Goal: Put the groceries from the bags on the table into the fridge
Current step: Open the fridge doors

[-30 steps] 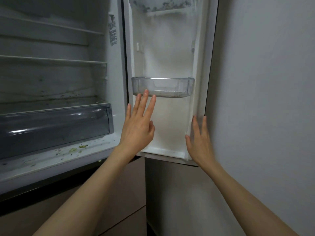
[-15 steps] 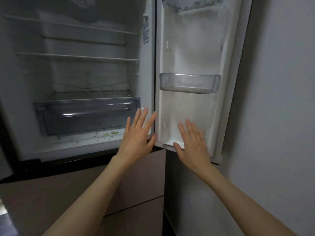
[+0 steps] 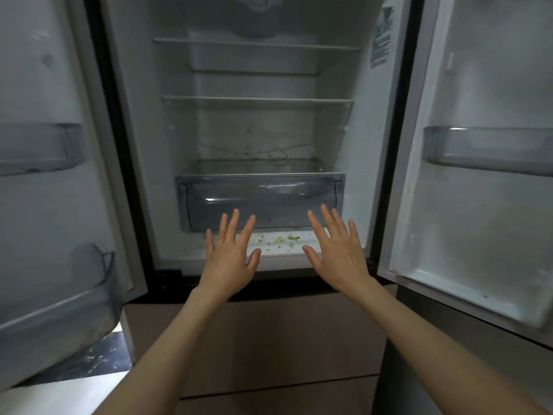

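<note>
A: Fridge (image 3: 167, 145)?
B: Straight ahead, both doors swung wide. White inside, dim. Two thin shelves (image 3: 257, 100) up top w/ nothing on them. Below those a glass cover, then a clear grey drawer (image 3: 260, 199), pushed in.

A: Clean?
B: No. Dark specks on the back wall just above the drawer. Green-yellow crumbs (image 3: 287, 238) on the white floor right in front of the drawer.

A: Doors?
B: Left door (image 3: 36, 85) has two clear bins, one level w/ the drawer top, one lower. Right door (image 3: 490, 235) has one clear bin (image 3: 484, 148), approx level w/ the drawer top. Label high on the inner wall, right of the shelves; text too blurred to read.

A: Hands?
B: Left hand (image 3: 230, 262) and right hand (image 3: 338, 256) both raised in front of the drawer, backs to the camera, fingers straight and spread, holding nothing. Fingertips overlap the drawer front in view; can't tell if they touch it. Crumbs show between the two.

A: Below the drawer?
B: Dark strip, then brown lower panels.
</note>
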The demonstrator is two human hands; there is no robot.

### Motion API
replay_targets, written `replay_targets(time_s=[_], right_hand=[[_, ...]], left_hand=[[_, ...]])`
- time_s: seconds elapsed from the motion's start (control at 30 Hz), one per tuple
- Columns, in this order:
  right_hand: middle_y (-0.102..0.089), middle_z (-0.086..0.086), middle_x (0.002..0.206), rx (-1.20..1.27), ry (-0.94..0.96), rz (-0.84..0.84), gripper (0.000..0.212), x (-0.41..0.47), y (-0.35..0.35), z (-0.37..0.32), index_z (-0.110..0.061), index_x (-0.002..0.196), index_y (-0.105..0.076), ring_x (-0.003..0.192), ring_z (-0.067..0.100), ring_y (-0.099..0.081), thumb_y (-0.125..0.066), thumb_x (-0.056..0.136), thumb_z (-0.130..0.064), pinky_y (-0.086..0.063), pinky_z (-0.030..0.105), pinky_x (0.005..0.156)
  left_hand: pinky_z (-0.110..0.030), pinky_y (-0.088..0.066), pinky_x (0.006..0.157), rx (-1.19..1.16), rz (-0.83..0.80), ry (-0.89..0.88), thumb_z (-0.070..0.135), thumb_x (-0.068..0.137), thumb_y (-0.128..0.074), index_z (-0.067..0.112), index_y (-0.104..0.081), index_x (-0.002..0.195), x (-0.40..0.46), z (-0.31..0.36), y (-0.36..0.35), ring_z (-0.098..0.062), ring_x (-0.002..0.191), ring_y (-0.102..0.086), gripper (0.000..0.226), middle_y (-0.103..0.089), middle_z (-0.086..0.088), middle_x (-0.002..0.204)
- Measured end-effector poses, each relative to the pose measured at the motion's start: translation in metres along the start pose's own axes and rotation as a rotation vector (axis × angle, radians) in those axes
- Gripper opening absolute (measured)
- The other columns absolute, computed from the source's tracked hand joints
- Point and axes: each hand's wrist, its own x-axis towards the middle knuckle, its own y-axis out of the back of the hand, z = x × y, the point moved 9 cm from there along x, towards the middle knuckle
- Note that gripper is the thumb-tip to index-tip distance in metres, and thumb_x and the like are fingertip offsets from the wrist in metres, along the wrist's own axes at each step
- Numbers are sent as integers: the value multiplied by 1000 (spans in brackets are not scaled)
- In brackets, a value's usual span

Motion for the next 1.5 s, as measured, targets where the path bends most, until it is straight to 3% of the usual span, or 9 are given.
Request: replay_targets(time_s=[0.27,0.6,0.8,1.0,1.13,1.33,1.5], right_hand=[[8,6,159,-6,-69,-18,67,97,-60,-6,-25,150,3,146,24,8,-35,98,-43,3,46,117],[5,5,159,-26,-131,-26,65,184,-89,22,-20,151,-1,147,21,6,-34,99,-39,1,46,118],[0,3,159,-29,-119,-68,66,207,-108,35,-21,151,-2,147,21,4,-37,98,-38,-1,47,118],[-36,13,144,-61,-83,79,59,214,-97,35,-15,147,-27,136,30,-29,-47,94,-36,-10,48,116],[-57,20,118,-66,-81,249,47,201,-82,32,-7,123,-56,112,39,-52,-67,83,-27,-34,53,105],[-60,19,105,-63,-63,389,41,179,-56,31,-7,112,-62,98,39,-57,-75,76,-24,-41,57,98],[-58,17,99,-58,-66,453,38,163,-40,27,-11,105,-63,93,37,-55,-77,73,-25,-41,57,97]], left_hand=[[-50,4,116,-14,62,-1,36,97,-39,25,-1,149,92,-61,-24,-25,143,19,66,17,-6,156],[-52,8,113,85,91,-24,33,98,-38,22,1,149,181,-81,-34,-29,142,19,66,17,-9,156],[-55,8,112,133,-35,40,36,98,-37,24,4,149,200,-110,-49,-31,143,16,67,12,-10,157],[-54,-3,114,175,153,20,34,93,-48,21,-18,148,200,-105,-29,-33,136,-22,64,-30,-15,146],[-61,-23,107,199,312,-27,23,80,-68,15,-51,132,185,-98,-17,-42,112,-48,56,-54,-21,121],[-60,-33,102,162,418,-37,18,77,-69,14,-61,117,166,-92,4,-42,98,-50,40,-56,-18,106],[-50,-43,84,169,503,-58,13,73,-73,15,-65,105,147,-84,21,-36,86,-49,33,-56,-15,94]])
